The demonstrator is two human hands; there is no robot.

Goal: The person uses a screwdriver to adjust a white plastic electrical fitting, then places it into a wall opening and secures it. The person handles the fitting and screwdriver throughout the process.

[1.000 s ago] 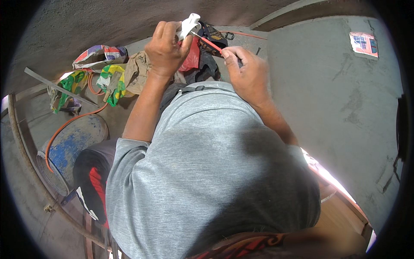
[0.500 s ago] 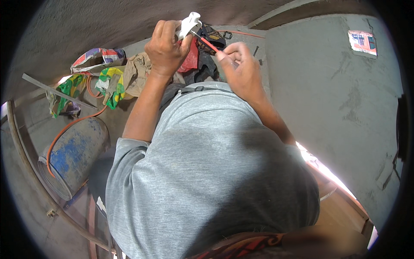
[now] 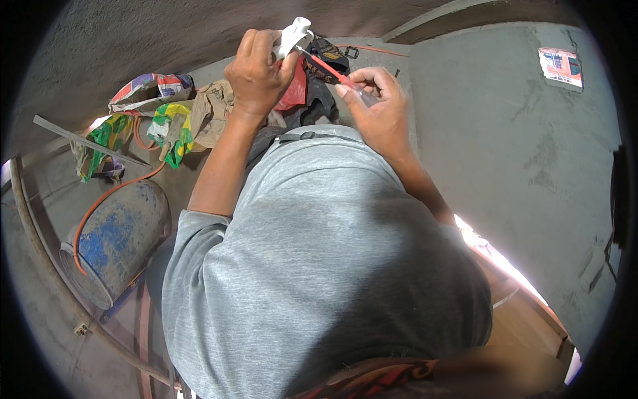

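A rough, dark plaster wall (image 3: 166, 40) is met by smoother grey cement (image 3: 478, 153); an orange hose (image 3: 136, 177) is draped over a scuffed blue, rounded drum (image 3: 126, 223). A white, smooth, curved fitting (image 3: 292, 38) with a short round stub is gripped in the raised left hand (image 3: 258, 72). A thin red-shafted screwdriver (image 3: 325, 66) is grasped by its translucent handle in the right hand (image 3: 382, 110), its tip angled at the fitting.
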